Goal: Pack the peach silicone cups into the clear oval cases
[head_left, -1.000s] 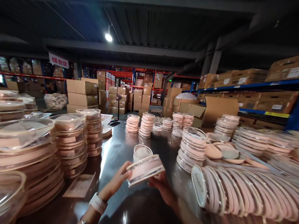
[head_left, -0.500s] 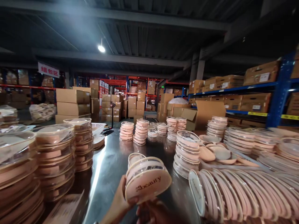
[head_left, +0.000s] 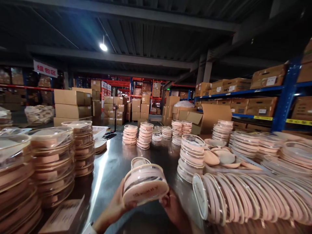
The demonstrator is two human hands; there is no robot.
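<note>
A pink cosmetic pouch [head_left: 145, 188] with clear sides, a pale rim and dark lettering is held up over the shiny table. My left hand [head_left: 120, 198] grips it from the left, thumb along the lower front. At its lower right edge, the fingers of my right hand [head_left: 172, 203] are pinched together; any small part between them is too blurred to make out. Just behind the held pouch, a smaller round clear-topped pouch [head_left: 140, 162] shows in part. A long row of similar pouches [head_left: 239, 198] stands on edge to the right.
Tall stacks of pouches [head_left: 52, 159] line the left side, with a printed box or sheet [head_left: 64, 214] before them. Another stack [head_left: 191, 157] stands right of centre, beside a tray of loose pink pieces [head_left: 225, 157]. Cartons [head_left: 73, 104] and blue shelving [head_left: 284, 94] lie beyond.
My right hand has moved from beneath the pouch to its right edge. The pouch has shifted slightly left and turned so its lettered face points further down. The view has shifted slightly.
</note>
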